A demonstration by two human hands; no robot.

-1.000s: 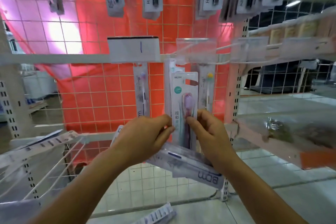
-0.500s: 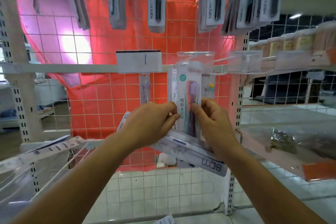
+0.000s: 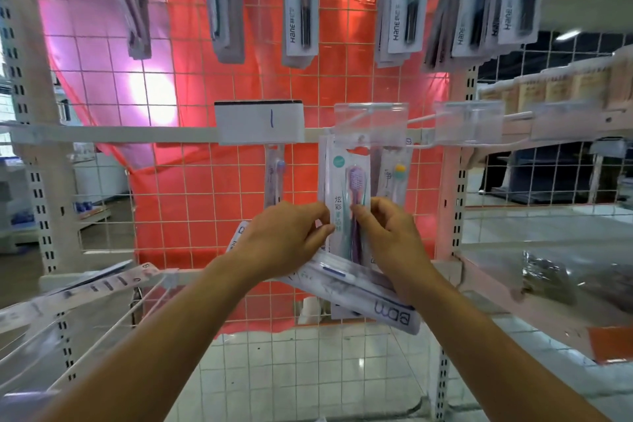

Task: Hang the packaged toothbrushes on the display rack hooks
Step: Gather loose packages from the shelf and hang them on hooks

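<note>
A: Two hands are in view. The left hand [image 3: 286,243] and the right hand [image 3: 388,238] both hold the white card package with the purple toothbrush [image 3: 349,202] upright in front of the white wire grid panel [image 3: 212,202].

B: State of each grip?

A: Left grip: thumb and fingertips pinch the package's left edge. The same hand also clamps a stack of flat white toothbrush packages marked BDM [image 3: 370,298] beneath its palm; the stack slants down to the right. Right grip: thumb and forefinger pinch the package's right edge, remaining fingers curled.

B: Position of the package relative to the hook?

A: Its top edge sits just below the clear plastic label holder [image 3: 371,120] at the tip of a white wire hook [image 3: 419,120]. Whether the hook passes through the hang hole cannot be determined. Other packages hang directly behind it.

B: Surrounding items?

A: Grey and white Hane toothbrush packages [image 3: 400,0] hang along the upper row.
</note>
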